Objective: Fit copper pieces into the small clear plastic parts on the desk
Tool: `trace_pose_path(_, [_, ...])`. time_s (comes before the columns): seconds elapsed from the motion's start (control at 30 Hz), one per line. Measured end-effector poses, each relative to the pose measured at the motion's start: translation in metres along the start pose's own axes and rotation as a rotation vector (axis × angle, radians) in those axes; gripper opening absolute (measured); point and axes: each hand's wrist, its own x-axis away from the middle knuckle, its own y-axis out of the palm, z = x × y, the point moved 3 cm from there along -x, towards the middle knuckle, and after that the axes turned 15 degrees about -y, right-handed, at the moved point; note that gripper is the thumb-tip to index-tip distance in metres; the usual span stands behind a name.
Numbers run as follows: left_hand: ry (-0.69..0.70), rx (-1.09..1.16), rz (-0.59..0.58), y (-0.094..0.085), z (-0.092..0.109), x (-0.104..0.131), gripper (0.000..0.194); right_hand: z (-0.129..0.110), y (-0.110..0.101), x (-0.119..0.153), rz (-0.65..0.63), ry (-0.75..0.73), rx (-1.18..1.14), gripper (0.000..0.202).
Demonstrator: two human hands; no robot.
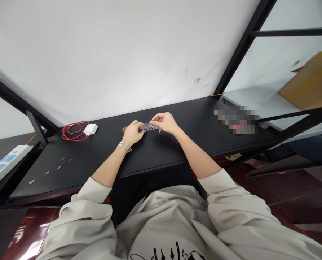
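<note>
A small cluster of clear, shiny beads or links (149,126) is held just over the middle of the black table, between both hands. My left hand (133,132), with a beaded bracelet (124,146) at the wrist, pinches its left end with thumb and fingers. At the other end, my right hand (165,123) has its fingertips closed on the same cluster. Some brown beads (124,129) show just behind my left hand, partly hidden by it.
A white charger (91,129) with a coiled red cable (73,139) lies on the table's left part. Several tiny pieces (58,167) are scattered nearer the left edge. A power strip (4,164) is far left, a yellow-brown box (309,81) far right. A person's hand (255,163) shows low right.
</note>
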Motion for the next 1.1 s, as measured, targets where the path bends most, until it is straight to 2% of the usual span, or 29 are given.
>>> trace_pose_path(0.4, [0.058,0.034,0.001,-0.003,-0.001,-0.001,0.022,-0.002,0.000,0.000,0.004,-0.006,-0.001,0.016])
trace_pose_path(0.63, [0.110,0.136,0.028,-0.017,0.002,0.003,0.027,0.004,0.006,-0.001,-0.040,-0.003,-0.069,0.015])
trace_pose_path(0.83, [0.219,0.278,0.068,-0.022,0.010,0.009,0.017,0.002,0.017,0.004,-0.091,0.057,-0.199,0.018])
trace_pose_path(0.97, [0.201,0.366,0.043,-0.022,0.011,0.008,0.016,0.001,0.021,0.006,-0.105,0.081,-0.272,0.019])
trace_pose_path(1.1, [0.067,0.537,-0.067,-0.024,0.006,0.004,0.022,0.000,0.022,0.008,-0.124,0.089,-0.323,0.023])
